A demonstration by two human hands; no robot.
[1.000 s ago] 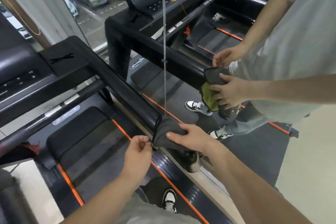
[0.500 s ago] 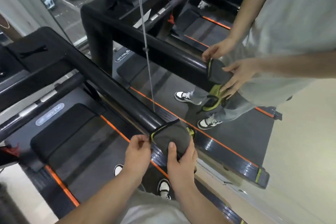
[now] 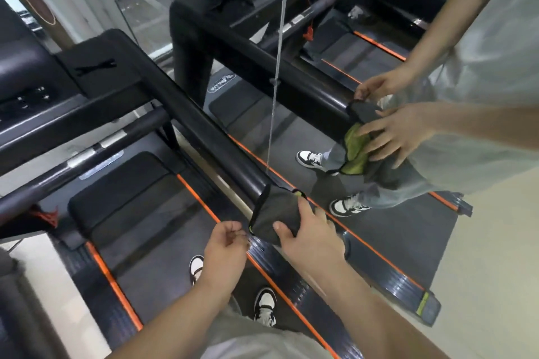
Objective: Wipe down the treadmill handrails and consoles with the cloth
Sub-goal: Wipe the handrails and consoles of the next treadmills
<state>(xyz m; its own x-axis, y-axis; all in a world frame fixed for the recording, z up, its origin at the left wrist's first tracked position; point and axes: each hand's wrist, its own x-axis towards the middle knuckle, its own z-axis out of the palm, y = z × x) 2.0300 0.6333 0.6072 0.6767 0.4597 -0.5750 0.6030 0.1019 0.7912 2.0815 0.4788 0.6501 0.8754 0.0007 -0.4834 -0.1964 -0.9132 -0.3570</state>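
Note:
A dark grey cloth point(image 3: 275, 217) with a yellow-green edge is wrapped over the near end of the black handrail point(image 3: 201, 134) of my treadmill. My right hand point(image 3: 310, 240) grips the cloth from below and behind, thumb on its front face. My left hand point(image 3: 226, 245) is just left of it, fingertips pinching the cloth's lower left edge. The console point(image 3: 26, 96) with its buttons sits at the far left. A grey crossbar point(image 3: 87, 151) runs below it.
A mirror-like panel on the right repeats the scene: a second rail point(image 3: 291, 79), a cloth point(image 3: 357, 151) and two hands. A thin seam or cord point(image 3: 275, 79) runs down the middle. The treadmill belt point(image 3: 163, 245) with orange stripes lies below, my shoes on it. A window shows parked cars.
My right hand slid from the top of the cloth to its near end and now cups the rail tip. My left hand stays at the cloth's edge. The view shifted slightly.

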